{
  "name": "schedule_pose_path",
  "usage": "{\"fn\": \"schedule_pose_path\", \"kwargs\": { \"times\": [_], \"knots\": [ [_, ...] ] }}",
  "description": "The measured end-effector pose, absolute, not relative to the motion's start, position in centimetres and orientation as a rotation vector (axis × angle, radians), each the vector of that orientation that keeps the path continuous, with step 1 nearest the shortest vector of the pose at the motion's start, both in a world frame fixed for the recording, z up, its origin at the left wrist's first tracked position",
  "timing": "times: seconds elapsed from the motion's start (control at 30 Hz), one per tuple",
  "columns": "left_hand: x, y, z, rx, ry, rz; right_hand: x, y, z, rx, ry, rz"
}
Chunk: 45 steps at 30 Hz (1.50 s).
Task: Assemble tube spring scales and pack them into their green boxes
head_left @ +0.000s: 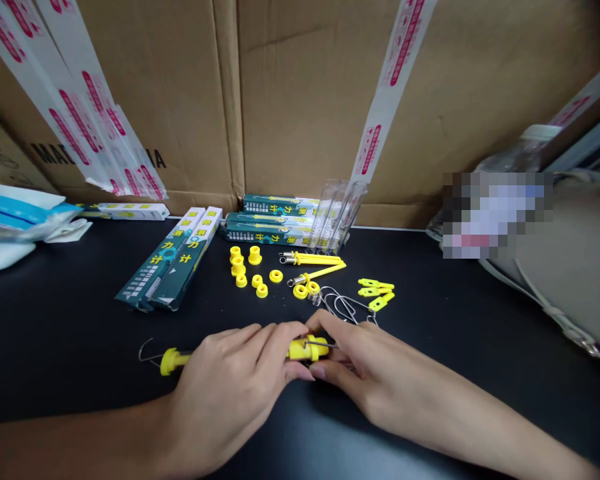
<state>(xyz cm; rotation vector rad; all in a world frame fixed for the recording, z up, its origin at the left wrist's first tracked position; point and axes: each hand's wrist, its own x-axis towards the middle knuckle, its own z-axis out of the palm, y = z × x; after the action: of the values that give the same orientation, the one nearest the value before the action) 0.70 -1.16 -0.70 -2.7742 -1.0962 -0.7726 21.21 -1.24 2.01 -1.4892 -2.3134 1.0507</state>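
My left hand (240,380) is wrapped round a yellow-ended spring scale (173,361) that lies level above the black table. A bent wire hook sticks out past its yellow cap at the left. At the right end, my right hand (363,363) pinches a thin metal wire against the yellow fitting (307,347). The fingertips of both hands nearly meet there. Just beyond my right hand lie loose wire hooks (341,303), yellow rings (301,291) and yellow rods with springs (320,268). The middle of the scale is hidden by my left hand.
Green-and-white boxes (170,257) lie at the left and more (267,233) at the back, beside upright clear tubes (335,217). Yellow caps (255,255) and flat yellow pieces (376,292) are scattered mid-table. A bottle (517,157), a bag (570,267) and plastic packaging (20,213) flank them; cardboard (290,93) stands behind.
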Motion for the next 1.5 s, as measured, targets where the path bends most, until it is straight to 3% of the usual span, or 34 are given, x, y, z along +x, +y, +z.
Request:
{"fn": "schedule_pose_path", "kwargs": {
  "times": [0.2, 0.5, 0.7, 0.8, 1.13, 1.5],
  "knots": [
    [0.7, -1.0, -0.6, -2.64, -1.003, -0.817, 20.8, -1.8, 1.3, -1.472, -2.395, 0.767],
    [0.5, -0.9, -0.3, -2.636, -1.089, -0.818, 20.8, -2.2, 0.0, -1.169, -2.488, -0.139],
    [0.5, -0.7, 0.2, -2.719, -1.171, -0.807, 20.7, -1.9, 0.5, -1.02, -2.513, -0.408],
    [0.5, -0.5, 0.1, -2.731, -1.155, -0.791, 20.6, -1.9, 0.0, -1.059, -2.502, -0.287],
    [-0.1, 0.6, -0.4, -2.57, -1.136, -0.627, 21.0, -1.6, 0.9, -1.244, -2.2, 0.707],
    [-0.1, 0.3, -0.1, -2.499, -0.926, -0.56, 20.7, -0.7, 1.2, -1.243, -1.933, 0.895]
  ]
}}
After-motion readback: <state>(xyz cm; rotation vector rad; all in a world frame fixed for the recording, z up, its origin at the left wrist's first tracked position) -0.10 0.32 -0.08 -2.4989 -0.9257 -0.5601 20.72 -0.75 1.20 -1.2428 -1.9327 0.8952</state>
